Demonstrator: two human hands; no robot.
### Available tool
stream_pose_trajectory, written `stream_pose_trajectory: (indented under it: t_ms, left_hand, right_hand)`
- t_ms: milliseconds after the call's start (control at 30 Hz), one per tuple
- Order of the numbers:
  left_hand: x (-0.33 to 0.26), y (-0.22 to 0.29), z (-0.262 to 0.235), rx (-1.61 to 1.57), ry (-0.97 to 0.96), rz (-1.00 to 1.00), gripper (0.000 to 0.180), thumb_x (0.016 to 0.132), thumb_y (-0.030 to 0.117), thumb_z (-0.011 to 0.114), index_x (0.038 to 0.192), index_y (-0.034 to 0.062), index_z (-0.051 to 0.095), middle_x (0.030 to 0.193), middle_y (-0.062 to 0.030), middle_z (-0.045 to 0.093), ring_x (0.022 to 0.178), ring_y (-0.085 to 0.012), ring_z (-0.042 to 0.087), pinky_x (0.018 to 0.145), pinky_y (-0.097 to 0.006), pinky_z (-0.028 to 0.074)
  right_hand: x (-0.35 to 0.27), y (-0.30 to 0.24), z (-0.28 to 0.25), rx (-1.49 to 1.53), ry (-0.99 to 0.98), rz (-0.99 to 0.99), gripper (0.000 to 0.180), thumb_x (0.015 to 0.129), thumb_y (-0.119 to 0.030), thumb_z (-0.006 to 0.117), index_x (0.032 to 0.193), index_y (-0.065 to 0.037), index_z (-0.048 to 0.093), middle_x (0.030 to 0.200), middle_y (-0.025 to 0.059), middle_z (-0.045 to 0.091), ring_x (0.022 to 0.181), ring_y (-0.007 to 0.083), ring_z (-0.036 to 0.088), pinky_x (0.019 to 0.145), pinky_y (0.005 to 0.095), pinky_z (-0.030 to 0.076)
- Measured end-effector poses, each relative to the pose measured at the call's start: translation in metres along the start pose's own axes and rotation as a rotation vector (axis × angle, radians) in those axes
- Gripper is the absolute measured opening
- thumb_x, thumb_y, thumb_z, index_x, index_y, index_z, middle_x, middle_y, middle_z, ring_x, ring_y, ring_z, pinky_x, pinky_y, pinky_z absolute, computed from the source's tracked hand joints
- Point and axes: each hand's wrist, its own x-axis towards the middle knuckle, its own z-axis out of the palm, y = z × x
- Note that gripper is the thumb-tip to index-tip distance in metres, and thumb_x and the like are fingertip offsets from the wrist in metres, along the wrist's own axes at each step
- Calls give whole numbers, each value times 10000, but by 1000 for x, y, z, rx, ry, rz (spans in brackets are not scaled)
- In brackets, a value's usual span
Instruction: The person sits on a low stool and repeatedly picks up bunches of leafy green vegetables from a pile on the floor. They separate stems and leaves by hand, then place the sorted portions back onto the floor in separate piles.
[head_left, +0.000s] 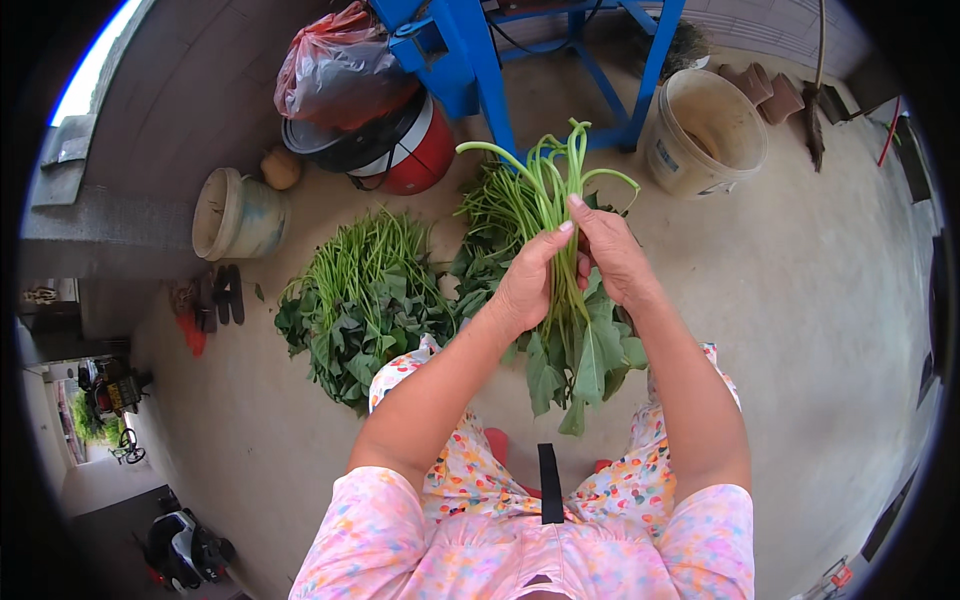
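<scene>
Between my two hands I hold a bunch of long-stemmed leafy greens (590, 365), its pale stems pointing away and its leaves hanging toward my knees. My left hand (530, 280) is closed round the stems from the left. From the other side my right hand (612, 250) grips the same stems, thumb on top. Beyond my hands lies a pile of the same greens (490, 205), partly hidden by the bunch. A larger heap of greens (365, 300) rests on the floor to the left, stems away from me and leaves nearer.
A blue metal frame (480, 80) stands at the far side. Left of it, plastic bags (340, 75) sit on a red bucket (425, 150). An off-white bucket (705, 130) is at far right, another bucket (240, 215) at left. Dark slippers (229, 294) lie on the concrete floor (800, 330).
</scene>
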Motion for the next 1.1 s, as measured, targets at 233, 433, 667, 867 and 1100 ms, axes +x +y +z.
stream_pose_trajectory:
  t_ms: [233,433,667,867,1100]
  left_hand:
    - [10,6,-8,-1,60,31,232,899,272,445,926,48,500,680,-41,511,579,-149,503,539,-279,452]
    - [16,17,-21,29,150,79,181,871,237,514,890,59,491,681,-34,522,578,-137,508,537,-254,447]
    - [19,1,-19,250,151,190,165,876,227,516,891,64,490,667,-11,497,561,-93,469,521,-226,400]
    - [16,-13,-17,316,87,217,209,874,256,524,924,58,478,700,10,487,592,-65,449,519,-206,363]
    - [10,-22,-11,327,126,250,245,884,262,507,961,33,467,738,10,481,617,-65,444,531,-208,368]
  right_hand:
    - [7,8,-6,23,-68,-7,410,894,-420,431,815,-37,553,636,16,509,495,93,471,431,221,396]
    - [7,2,-3,-36,280,-130,256,840,-245,530,832,10,556,726,38,559,580,98,505,551,226,402]
    - [14,2,5,-46,286,-395,135,771,-111,597,797,20,581,686,25,564,575,79,493,545,202,405]
    - [17,14,14,-397,337,-549,150,689,-121,659,734,10,599,678,66,571,560,134,521,547,250,425]
    - [14,11,23,-788,470,-559,195,650,-174,684,722,-8,614,689,93,566,572,201,539,545,286,429]
